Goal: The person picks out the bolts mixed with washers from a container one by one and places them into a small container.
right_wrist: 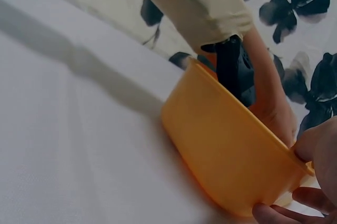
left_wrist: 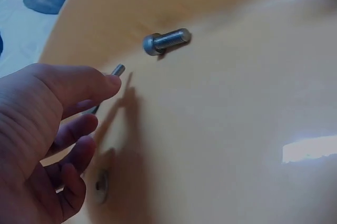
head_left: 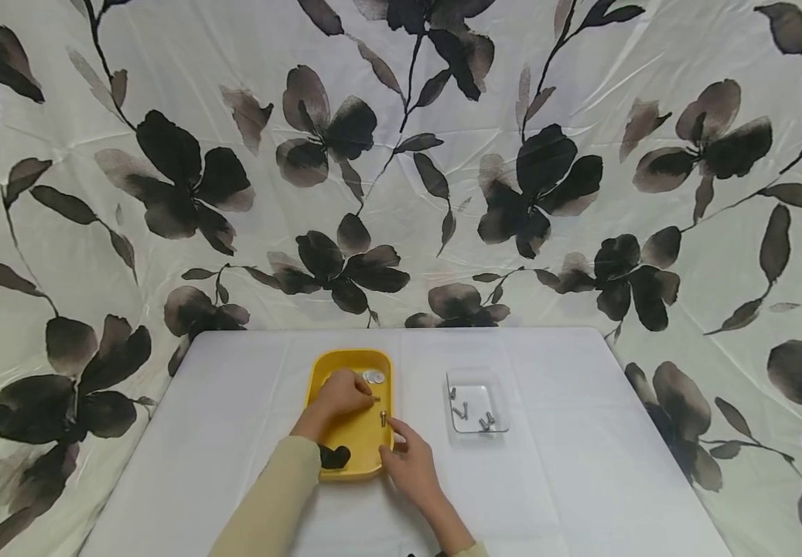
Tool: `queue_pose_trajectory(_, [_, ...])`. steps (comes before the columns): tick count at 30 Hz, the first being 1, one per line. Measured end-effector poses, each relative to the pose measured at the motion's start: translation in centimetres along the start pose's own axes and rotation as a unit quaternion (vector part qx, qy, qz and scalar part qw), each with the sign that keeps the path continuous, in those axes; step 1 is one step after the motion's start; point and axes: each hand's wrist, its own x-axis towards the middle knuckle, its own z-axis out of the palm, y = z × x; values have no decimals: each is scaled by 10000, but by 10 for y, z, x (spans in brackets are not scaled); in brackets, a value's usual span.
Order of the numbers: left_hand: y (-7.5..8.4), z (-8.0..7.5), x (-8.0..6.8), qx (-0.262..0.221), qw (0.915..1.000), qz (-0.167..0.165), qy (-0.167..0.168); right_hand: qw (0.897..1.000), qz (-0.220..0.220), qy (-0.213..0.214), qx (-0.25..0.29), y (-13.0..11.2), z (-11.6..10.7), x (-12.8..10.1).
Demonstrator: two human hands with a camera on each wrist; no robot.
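Note:
My left hand (head_left: 340, 394) reaches inside the yellow tray (head_left: 352, 456) and pinches a small metal bolt (left_wrist: 119, 70) between thumb and fingers. A second bolt (head_left: 383, 418), with a round head, lies on the tray floor near the right wall. At the tray's far end are several washers (head_left: 374, 377); one washer (left_wrist: 101, 186) shows below the left fingers in the left wrist view. My right hand (head_left: 411, 464) holds the tray's right side, the thumb at the rim and other fingers against the outer wall (right_wrist: 226, 145).
To the right of the tray stands a clear plastic container (head_left: 505, 428) with several bolts (head_left: 465, 410) in it. Both sit on a white-covered table (head_left: 568, 480). Behind it hangs a floral cloth (head_left: 442, 216).

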Motion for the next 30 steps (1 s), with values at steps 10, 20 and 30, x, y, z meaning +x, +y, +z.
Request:
queue_pose_trajectory(10, [4,-3,-10,179,9988,330,301,9997,167,-179,-54,4,-1,-4])
queue_pose_trajectory(20, [25,-19,-22,198,9975,353,571,9970,-396,-313,-595,1,-17,9])
queue_pose_trajectory(30, [37,-19,-33,100,9963,341,785,9864,-898,305,-1346,-9,-66,21])
